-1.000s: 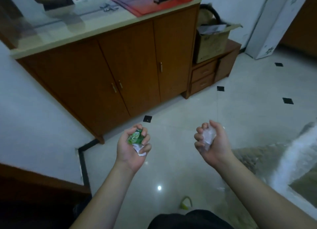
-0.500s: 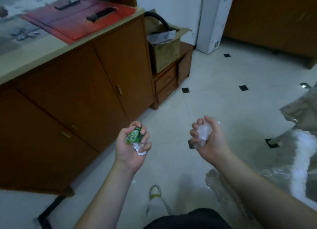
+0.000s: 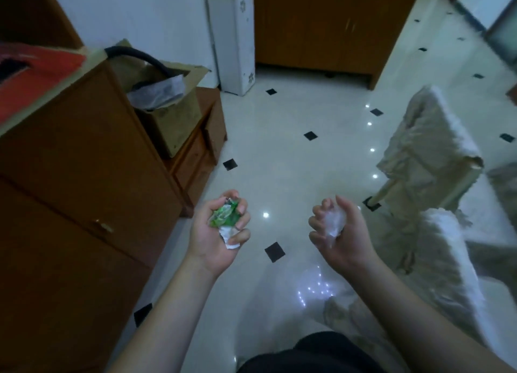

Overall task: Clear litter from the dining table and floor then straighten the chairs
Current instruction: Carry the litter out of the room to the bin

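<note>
Both hands are showing palm-up in the lower middle of the frame, well apart from each other above the pale tiled floor (image 3: 293,182). The left hand (image 3: 216,240) is curling its fingers round a crumpled green wrapper (image 3: 225,217), with a scrap of white paper (image 3: 229,237) sticking out just below it against the palm. The right hand (image 3: 340,237) is gripping a clear, whitish wad (image 3: 333,223), probably crumpled plastic, though the blur is making that hard to confirm.

A brown wooden cabinet (image 3: 84,177) is filling the left side of the frame, with something red (image 3: 33,76) lying on its top at the upper left. Beside it, on a lower set of drawers (image 3: 201,151), an open cardboard box (image 3: 170,121) is standing with a black hose (image 3: 134,54) arching over it. A tall white appliance (image 3: 233,34) is standing against the wall at the upper middle, next to dark wooden doors (image 3: 321,23). Two chairs with pale covers are sitting on the right: one chair (image 3: 428,146) at the middle right and a nearer chair (image 3: 447,274) at the lower right. Small black diamond tiles are dotting the floor.
</note>
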{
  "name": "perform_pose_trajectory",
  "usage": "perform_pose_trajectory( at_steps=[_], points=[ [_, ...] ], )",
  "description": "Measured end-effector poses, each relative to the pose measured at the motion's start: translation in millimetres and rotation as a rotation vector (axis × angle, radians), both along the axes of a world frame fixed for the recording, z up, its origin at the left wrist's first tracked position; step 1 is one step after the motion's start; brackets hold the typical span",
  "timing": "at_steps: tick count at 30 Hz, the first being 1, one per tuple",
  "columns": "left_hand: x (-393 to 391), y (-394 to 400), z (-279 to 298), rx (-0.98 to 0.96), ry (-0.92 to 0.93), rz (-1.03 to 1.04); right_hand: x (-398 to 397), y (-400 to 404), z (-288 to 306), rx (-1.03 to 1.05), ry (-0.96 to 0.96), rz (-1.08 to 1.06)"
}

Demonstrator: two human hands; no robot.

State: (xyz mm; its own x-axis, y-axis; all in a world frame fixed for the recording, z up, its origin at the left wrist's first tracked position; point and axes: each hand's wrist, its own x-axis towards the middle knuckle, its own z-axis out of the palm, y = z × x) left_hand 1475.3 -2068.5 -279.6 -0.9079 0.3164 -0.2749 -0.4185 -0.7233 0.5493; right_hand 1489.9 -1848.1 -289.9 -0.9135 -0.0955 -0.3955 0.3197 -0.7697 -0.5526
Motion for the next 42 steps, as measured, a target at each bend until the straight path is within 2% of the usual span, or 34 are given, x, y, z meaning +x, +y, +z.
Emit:
perform_pose_trajectory(
  at_steps=[4, 11, 20, 25, 34, 42],
  points=[
    [-69.8, 40.3, 3.1, -0.037, -0.036, -0.125, -35.8, 40.1, -3.8, -0.041, 0.051, -0.119],
    [-187.7, 135.3, 30.6, -0.038, 0.056, -0.290, -132.4, 118.1, 8.8, -0.030, 0.129, -0.240],
    [-301.9, 226.2, 72.6, -0.006, 0.144, -0.261, -252.3, 203.8, 55.9, 0.112, 0.111, -0.310],
    [-371.5, 257.7, 87.5, -0.013, 0.190, -0.290, -315.1, 229.3, 70.5, 0.177, 0.086, -0.349],
    [-521.0, 278.8, 80.5, -0.005, 0.139, -0.374, -462.4, 238.7, 71.1, 0.260, 0.091, -0.326],
    [-649.6, 310.8, 82.7, -0.041, 0.062, -0.423, -565.8, 267.4, 81.9, 0.196, 0.077, -0.433]
  ],
)
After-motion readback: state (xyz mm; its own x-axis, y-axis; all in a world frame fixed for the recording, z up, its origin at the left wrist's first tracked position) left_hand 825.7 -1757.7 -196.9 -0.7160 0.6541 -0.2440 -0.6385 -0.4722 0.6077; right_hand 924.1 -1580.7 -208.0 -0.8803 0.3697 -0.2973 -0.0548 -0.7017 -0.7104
